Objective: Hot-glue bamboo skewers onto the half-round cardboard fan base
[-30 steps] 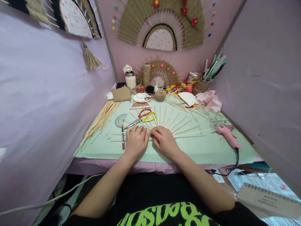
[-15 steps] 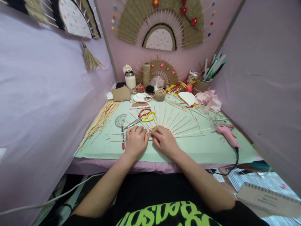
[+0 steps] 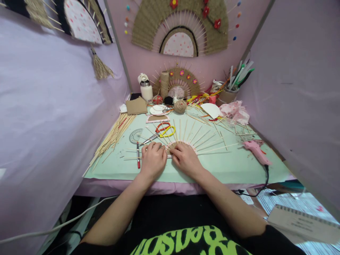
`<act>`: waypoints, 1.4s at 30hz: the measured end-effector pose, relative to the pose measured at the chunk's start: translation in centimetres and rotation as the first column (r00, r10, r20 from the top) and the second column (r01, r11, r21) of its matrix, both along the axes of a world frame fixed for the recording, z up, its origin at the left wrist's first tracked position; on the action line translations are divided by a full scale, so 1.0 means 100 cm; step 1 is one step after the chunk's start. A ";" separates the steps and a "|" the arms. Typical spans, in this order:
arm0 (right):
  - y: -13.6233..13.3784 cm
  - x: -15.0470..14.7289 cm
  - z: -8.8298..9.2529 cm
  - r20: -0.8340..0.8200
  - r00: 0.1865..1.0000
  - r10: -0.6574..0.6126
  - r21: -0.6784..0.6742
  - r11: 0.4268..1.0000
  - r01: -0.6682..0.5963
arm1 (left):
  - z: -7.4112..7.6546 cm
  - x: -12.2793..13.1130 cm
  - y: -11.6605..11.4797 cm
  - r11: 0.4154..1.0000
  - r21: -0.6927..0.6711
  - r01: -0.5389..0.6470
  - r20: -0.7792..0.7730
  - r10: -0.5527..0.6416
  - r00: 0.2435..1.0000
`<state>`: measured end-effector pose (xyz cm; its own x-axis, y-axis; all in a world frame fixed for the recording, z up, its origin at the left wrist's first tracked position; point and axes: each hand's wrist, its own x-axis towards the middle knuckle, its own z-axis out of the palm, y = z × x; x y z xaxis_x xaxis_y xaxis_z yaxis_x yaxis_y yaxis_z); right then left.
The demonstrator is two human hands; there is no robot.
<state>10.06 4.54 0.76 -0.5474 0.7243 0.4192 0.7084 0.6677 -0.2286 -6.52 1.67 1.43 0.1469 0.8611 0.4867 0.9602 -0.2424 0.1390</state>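
Note:
In the middle of the table lies a fan frame, a brown cardboard half-disc [image 3: 172,145] edged with pink-spotted cloth and with thin wooden sticks [image 3: 200,137] radiating from it. My left hand [image 3: 154,158] is closed over its left side, fingers curled down on the sticks and edge. Against the cardboard's middle, my right hand [image 3: 186,160] presses with fingers bent and held together. Both hands cover much of the half-disc, so the fingertips are partly hidden. Scissors [image 3: 166,131] with red and yellow handles lie just behind the left hand, and a red marker [image 3: 138,156] is left of it.
A protractor [image 3: 136,136] lies near the scissors. Loose sticks [image 3: 111,138] are piled at the left. A pink glue gun [image 3: 256,152] with a black cord rests at the right. Twine [image 3: 180,106], a white bottle [image 3: 146,91] and a finished fan [image 3: 191,74] stand behind.
The view has shifted very slightly. Both hands keep the same place on the fan frame, and nothing else has visibly moved.

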 end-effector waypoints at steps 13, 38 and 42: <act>0.000 0.000 0.000 0.002 1.000 0.000 -0.003 1.000 0.000 | 0.000 0.000 0.000 1.000 0.001 0.005 0.000 -0.005 1.000; 0.000 0.001 -0.001 0.010 1.000 -0.004 -0.013 1.000 0.005 | 0.001 0.000 0.000 1.000 0.005 -0.007 -0.015 0.007 1.000; 0.000 0.000 0.000 0.014 1.000 -0.004 -0.011 1.000 0.004 | 0.001 0.000 0.001 1.000 0.014 -0.003 -0.021 0.003 1.000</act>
